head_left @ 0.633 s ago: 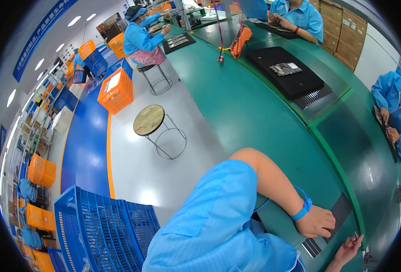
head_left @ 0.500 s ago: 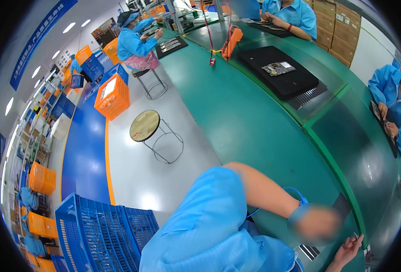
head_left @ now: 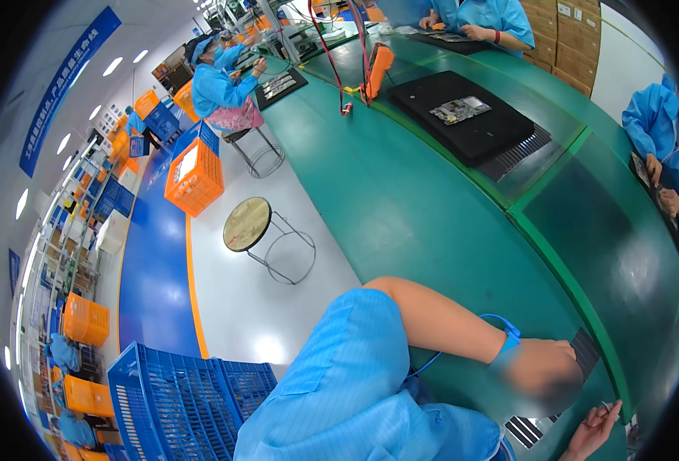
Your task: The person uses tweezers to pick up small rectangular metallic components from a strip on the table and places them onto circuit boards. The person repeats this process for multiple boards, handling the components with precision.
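My left hand [head_left: 543,369] is low over the green table [head_left: 431,238] at the lower right, with a blue wrist strap [head_left: 508,343] and its cord at the wrist. A blurred patch covers much of that hand, hiding its fingers. Beyond its knuckles lies a dark ridged strip [head_left: 584,352]. My right hand [head_left: 594,430] is at the lower right near the green raised edge, its thumb and fingers drawn together in a pinch. A tiny pale thing shows at its fingertips, too small to name. Between my sleeve and the right hand lies a black-and-white striped piece [head_left: 524,431].
A black pad [head_left: 470,138] farther up the table carries a circuit board [head_left: 460,110]; an orange meter [head_left: 378,71] hangs beside it. Co-workers sit around the table. A round stool [head_left: 248,224], blue crates [head_left: 174,396] and an orange crate [head_left: 195,178] stand to the left.
The view has shifted slightly. My left hand stays in nearly the same place, a little more of its back showing. My right hand remains pinched near the table's raised edge.
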A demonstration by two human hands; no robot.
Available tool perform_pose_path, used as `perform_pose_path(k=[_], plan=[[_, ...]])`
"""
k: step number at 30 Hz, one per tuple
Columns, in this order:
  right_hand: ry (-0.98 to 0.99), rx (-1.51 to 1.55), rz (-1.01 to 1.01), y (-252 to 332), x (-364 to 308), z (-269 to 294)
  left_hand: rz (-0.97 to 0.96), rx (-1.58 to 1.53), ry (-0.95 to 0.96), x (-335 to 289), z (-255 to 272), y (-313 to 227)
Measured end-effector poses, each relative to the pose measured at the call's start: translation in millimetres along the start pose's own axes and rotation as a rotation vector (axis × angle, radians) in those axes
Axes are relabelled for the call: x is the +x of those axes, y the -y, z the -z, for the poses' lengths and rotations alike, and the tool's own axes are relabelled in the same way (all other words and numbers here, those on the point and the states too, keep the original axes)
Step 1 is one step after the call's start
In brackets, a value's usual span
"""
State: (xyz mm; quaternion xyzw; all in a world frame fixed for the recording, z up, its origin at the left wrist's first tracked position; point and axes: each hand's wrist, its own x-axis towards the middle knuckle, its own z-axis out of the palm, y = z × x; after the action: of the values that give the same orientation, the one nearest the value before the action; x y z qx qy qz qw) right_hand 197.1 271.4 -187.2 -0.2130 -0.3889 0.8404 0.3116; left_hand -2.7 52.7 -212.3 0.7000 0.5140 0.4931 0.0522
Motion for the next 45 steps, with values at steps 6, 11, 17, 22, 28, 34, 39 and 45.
perform_pose_path(k=[6, 11, 17, 22, 28, 34, 39, 45], plan=[[0.012, -0.015, 0.0, 1, -1, -3, 0.019, -0.013, -0.006, 1, 1, -1], [0.031, -0.006, 0.011, 2, -3, -3, 0.017, -0.009, -0.001, 3, 3, -2], [0.041, -0.028, 0.097, -19, 23, 60, 0.03, 0.016, -0.019, -2, 2, -6], [0.06, -0.035, 0.127, -17, 24, 67, 0.004, 0.019, 0.0, 3, 3, -3], [0.069, -0.024, 0.113, -17, 25, 70, 0.02, 0.021, 0.009, 2, 2, -3], [0.037, -0.022, 0.116, -17, 25, 69, 0.019, 0.017, 0.01, 2, 2, -3], [0.05, -0.024, 0.116, -18, 27, 76, 0.02, 0.024, 0.002, 3, 3, -4], [0.026, -0.031, 0.119, -18, 27, 76, 0.02, 0.023, 0.008, 3, 3, -5]])
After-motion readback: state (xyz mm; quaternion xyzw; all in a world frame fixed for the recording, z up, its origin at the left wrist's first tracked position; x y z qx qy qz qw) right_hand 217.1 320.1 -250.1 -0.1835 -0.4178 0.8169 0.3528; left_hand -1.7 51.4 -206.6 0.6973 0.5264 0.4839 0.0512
